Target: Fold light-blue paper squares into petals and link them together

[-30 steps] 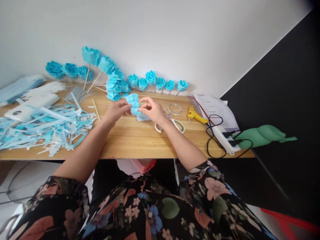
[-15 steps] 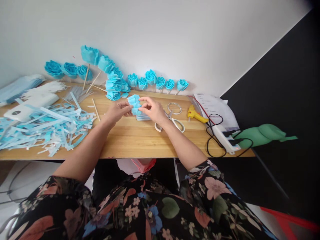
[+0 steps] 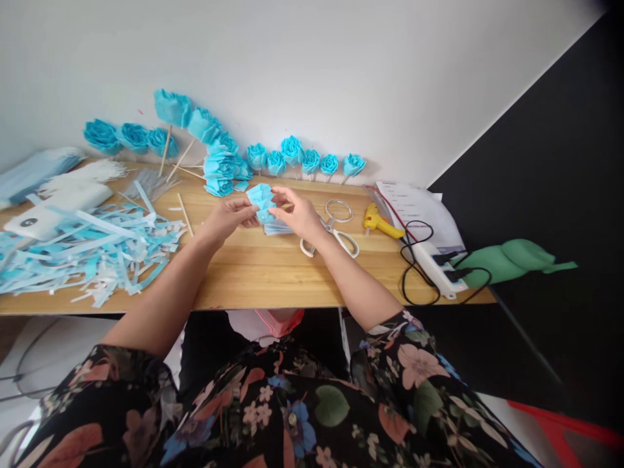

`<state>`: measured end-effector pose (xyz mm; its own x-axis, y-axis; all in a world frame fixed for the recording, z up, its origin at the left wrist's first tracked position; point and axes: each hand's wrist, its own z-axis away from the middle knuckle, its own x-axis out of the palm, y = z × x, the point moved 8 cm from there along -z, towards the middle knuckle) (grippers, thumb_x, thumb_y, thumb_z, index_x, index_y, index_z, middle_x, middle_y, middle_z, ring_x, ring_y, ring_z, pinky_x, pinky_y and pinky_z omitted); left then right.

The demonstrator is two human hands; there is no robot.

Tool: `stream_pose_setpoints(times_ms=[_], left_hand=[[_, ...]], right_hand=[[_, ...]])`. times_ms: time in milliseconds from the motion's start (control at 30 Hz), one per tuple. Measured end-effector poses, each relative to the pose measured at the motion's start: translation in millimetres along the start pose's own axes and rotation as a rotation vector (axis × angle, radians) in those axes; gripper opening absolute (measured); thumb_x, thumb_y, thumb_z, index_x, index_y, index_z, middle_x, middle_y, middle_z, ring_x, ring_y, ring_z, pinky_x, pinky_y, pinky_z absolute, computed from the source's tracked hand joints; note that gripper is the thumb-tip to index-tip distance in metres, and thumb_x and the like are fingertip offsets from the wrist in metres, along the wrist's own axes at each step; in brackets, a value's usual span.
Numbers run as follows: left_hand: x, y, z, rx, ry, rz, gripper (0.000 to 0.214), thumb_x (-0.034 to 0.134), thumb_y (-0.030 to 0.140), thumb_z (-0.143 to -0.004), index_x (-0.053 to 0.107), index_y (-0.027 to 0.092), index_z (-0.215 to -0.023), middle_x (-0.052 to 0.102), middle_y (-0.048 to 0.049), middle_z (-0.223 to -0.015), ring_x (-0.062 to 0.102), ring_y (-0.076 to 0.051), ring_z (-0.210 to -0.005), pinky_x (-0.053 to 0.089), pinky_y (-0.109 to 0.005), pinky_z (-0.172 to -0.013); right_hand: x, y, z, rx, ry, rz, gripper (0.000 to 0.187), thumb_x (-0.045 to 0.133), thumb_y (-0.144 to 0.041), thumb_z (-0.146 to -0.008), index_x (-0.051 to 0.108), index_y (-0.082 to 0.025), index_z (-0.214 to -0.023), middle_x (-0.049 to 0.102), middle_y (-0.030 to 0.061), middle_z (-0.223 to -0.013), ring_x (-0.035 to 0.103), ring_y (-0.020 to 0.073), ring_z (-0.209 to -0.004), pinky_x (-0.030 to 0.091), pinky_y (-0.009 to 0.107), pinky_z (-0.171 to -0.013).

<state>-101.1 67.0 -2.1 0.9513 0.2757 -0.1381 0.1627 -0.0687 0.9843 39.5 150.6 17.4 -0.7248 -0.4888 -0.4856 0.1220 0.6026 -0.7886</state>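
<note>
A small pleated piece of light blue sheet [image 3: 260, 198], fabric or paper, is held up just above the table between both hands. My left hand [image 3: 233, 216] pinches its left edge. On the opposite edge, the fingers and thumb of my right hand [image 3: 295, 213] are closed. Partly hidden behind the right hand lies a stack of pale blue sheets [image 3: 276, 228]. Scissors with white handles [image 3: 348, 244] rest beside my right wrist, which covers part of them.
Blue artificial flowers [image 3: 291, 151] on sticks line the wall. A heap of cut strips [image 3: 107, 250] covers the left side, near a white phone-like device [image 3: 53, 214]. At right are a yellow glue gun [image 3: 383, 222], a power strip [image 3: 441, 270], papers [image 3: 416, 214] and a green object [image 3: 517, 260].
The blue piece has changed shape between my fingers, its even pleats now looking more bunched and angled. Both hands have stayed in nearly the same place.
</note>
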Motion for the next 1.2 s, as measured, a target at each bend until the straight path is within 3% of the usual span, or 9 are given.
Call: stream_pose_setpoints(times_ms=[200,400,667,800,1100,1200], left_hand=[[2.4,-4,1,-0.029,-0.036,0.036,0.039,0.077,0.055,-0.072,0.068,0.017,-0.073,0.071,-0.0046,-0.068,0.064,-0.015,-0.063,0.048,-0.028,-0.064],[5.5,-12,1,-0.026,-0.113,0.131,0.037,0.073,0.053,-0.078,0.072,0.016,-0.082,0.073,-0.0073,-0.078,0.067,-0.018,-0.074,0.05,-0.029,-0.069],[8.6,-10,1,-0.093,-0.108,0.225,0.032,0.075,0.05,-0.072,0.069,0.018,-0.073,0.072,-0.0081,-0.077,0.07,-0.021,-0.075,0.053,-0.031,-0.07],[12.7,-7,0,-0.134,-0.15,0.248,0.041,0.072,0.057,-0.072,0.074,0.019,-0.087,0.075,-0.0102,-0.086,0.07,-0.023,-0.08,0.053,-0.031,-0.068],[1.6,-13,-1,-0.059,-0.027,0.059,0.04,0.078,0.056,-0.069,0.069,0.018,-0.075,0.071,-0.0047,-0.071,0.062,-0.015,-0.065,0.047,-0.027,-0.065],[-1.5,-10,-2,-0.044,0.022,0.029,0.039,0.079,0.055,-0.066,0.065,0.018,-0.066,0.067,-0.0032,-0.063,0.057,-0.013,-0.059,0.045,-0.027,-0.064]], right_hand=[[3,1,1,0.023,-0.025,-0.066,0.046,0.065,-0.03,-0.085,0.061,-0.02,-0.129,0.069,-0.0025,-0.081,0.06,0.0111,-0.072,0.049,0.026,-0.075],[0,-10,4,0.024,0.0,-0.059,0.045,0.063,-0.028,-0.085,0.062,-0.02,-0.13,0.07,-0.0024,-0.082,0.061,0.0109,-0.073,0.049,0.025,-0.077],[-1,-13,3,0.011,0.008,-0.07,0.043,0.062,-0.026,-0.085,0.063,-0.023,-0.129,0.074,-0.0006,-0.09,0.066,0.0139,-0.08,0.053,0.029,-0.084],[-4,-5,0,0.014,0.048,-0.016,0.044,0.061,-0.027,-0.086,0.063,-0.021,-0.129,0.073,0.0004,-0.09,0.066,0.0142,-0.08,0.053,0.029,-0.084],[0,-9,2,0.016,0.008,-0.014,0.047,0.063,-0.027,-0.084,0.062,-0.021,-0.131,0.074,0.0006,-0.092,0.066,0.014,-0.082,0.052,0.027,-0.084],[5,-7,2,0.045,-0.058,-0.118,0.05,0.063,-0.031,-0.085,0.059,-0.021,-0.133,0.074,0.0022,-0.096,0.067,0.0156,-0.086,0.054,0.029,-0.083]])
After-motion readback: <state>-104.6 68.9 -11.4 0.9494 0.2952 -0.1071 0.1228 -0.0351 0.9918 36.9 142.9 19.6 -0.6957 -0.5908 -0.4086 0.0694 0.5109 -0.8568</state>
